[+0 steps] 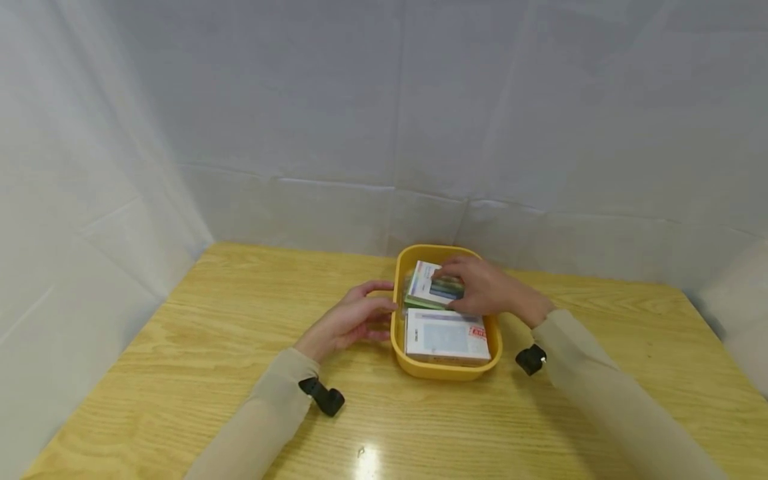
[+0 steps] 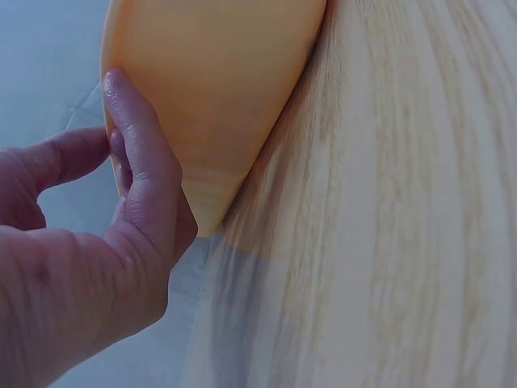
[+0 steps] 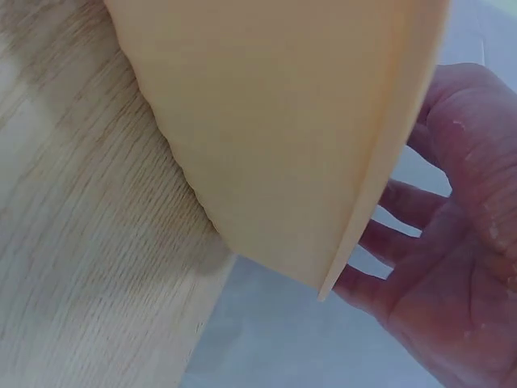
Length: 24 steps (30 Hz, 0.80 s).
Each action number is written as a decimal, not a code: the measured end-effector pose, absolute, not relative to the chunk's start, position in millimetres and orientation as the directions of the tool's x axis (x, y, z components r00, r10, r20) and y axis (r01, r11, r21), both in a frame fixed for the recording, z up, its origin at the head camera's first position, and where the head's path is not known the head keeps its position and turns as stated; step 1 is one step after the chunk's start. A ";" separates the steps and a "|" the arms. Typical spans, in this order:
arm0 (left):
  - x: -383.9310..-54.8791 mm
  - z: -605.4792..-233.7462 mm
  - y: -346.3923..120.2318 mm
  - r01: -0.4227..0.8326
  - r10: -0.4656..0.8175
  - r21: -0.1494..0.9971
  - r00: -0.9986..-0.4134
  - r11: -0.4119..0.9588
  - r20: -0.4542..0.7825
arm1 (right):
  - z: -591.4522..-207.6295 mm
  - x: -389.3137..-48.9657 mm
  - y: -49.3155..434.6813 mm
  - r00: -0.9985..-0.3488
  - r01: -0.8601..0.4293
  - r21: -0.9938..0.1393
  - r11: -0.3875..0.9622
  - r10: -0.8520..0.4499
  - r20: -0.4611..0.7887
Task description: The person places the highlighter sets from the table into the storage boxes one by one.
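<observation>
A yellow plastic bin (image 1: 447, 372) stands on the table with boxes inside. My right hand (image 1: 483, 285) reaches into it from the right. Its thumb and fingers grip across a white box (image 1: 421, 275) with a dark picture and a green side; the far fingertips overlap the box's top edge. Closer to me lies a larger white box (image 1: 447, 337) with a red mark. My left hand (image 1: 354, 317) is at the bin's left wall, fingers loosely extended, fingertips at the rim. In the right wrist view, the bin wall (image 3: 266, 121) hides the right fingertips.
The wooden table (image 1: 258, 320) has its far edge just behind the bin, against a pale sheet (image 1: 300, 120). Another sheet hangs along the left. Black wrist straps (image 1: 324, 398) sit on both sleeves.
</observation>
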<state>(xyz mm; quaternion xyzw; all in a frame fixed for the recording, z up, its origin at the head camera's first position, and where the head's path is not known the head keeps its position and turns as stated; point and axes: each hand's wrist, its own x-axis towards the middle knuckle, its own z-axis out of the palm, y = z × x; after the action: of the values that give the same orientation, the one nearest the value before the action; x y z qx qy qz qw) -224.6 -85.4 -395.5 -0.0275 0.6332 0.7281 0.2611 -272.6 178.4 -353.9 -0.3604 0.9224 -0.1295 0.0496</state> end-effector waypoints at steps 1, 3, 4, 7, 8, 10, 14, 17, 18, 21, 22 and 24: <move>-224.7 -395.6 -85.2 -0.416 0.345 0.908 -0.862 -0.061 -0.372 | -354.0 -272.8 178.8 -0.733 -0.649 -0.286 0.705 -0.680 -0.013; -225.1 -395.7 -84.8 -0.416 0.345 0.907 -0.862 -0.060 -0.372 | -354.4 -273.2 180.0 -0.728 -0.644 -0.298 0.705 -0.684 -0.043; -225.3 -395.7 -84.7 -0.416 0.345 0.907 -0.862 -0.060 -0.372 | -354.4 -273.2 180.6 -0.728 -0.637 -0.309 0.706 -0.683 -0.059; -225.8 -395.6 -84.4 -0.418 0.343 0.907 -0.861 -0.056 -0.375 | -354.3 -273.0 182.1 -0.720 -0.631 -0.328 0.703 -0.688 -0.087; -225.9 -395.4 -84.3 -0.418 0.342 0.907 -0.861 -0.056 -0.376 | -354.3 -272.8 182.5 -0.717 -0.633 -0.332 0.699 -0.692 -0.090; -226.0 -395.3 -84.3 -0.417 0.342 0.907 -0.862 -0.054 -0.375 | -354.0 -272.0 183.4 -0.712 -0.634 -0.344 0.692 -0.696 -0.090; -225.5 -394.9 -84.3 -0.412 0.345 0.909 -0.863 -0.056 -0.370 | -352.7 -267.9 185.4 -0.717 -0.621 -0.391 0.679 -0.694 -0.066; -225.6 -394.7 -84.2 -0.406 0.346 0.912 -0.865 -0.055 -0.364 | -350.3 -261.6 189.7 -0.735 -0.607 -0.426 0.671 -0.678 -0.023; -225.8 -394.7 -84.2 -0.404 0.345 0.913 -0.865 -0.053 -0.363 | -349.4 -258.9 191.8 -0.738 -0.608 -0.432 0.666 -0.675 -0.001; -227.0 -393.9 -84.5 -0.402 0.343 0.914 -0.867 -0.050 -0.362 | -346.8 -249.6 198.9 -0.741 -0.629 -0.420 0.654 -0.668 0.070; -227.5 -393.8 -84.4 -0.401 0.344 0.915 -0.867 -0.049 -0.362 | -345.9 -245.9 201.4 -0.740 -0.638 -0.409 0.653 -0.666 0.092; -228.5 -393.7 -84.1 -0.400 0.345 0.915 -0.867 -0.052 -0.359 | -344.7 -238.1 207.1 -0.742 -0.646 -0.397 0.652 -0.659 0.125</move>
<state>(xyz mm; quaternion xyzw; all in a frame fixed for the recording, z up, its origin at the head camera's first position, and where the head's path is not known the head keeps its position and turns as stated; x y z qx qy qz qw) -228.5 -84.1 -393.7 -0.0216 0.6386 0.7251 0.2569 -238.1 207.1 -344.7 -0.3588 0.9088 -0.2126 0.0154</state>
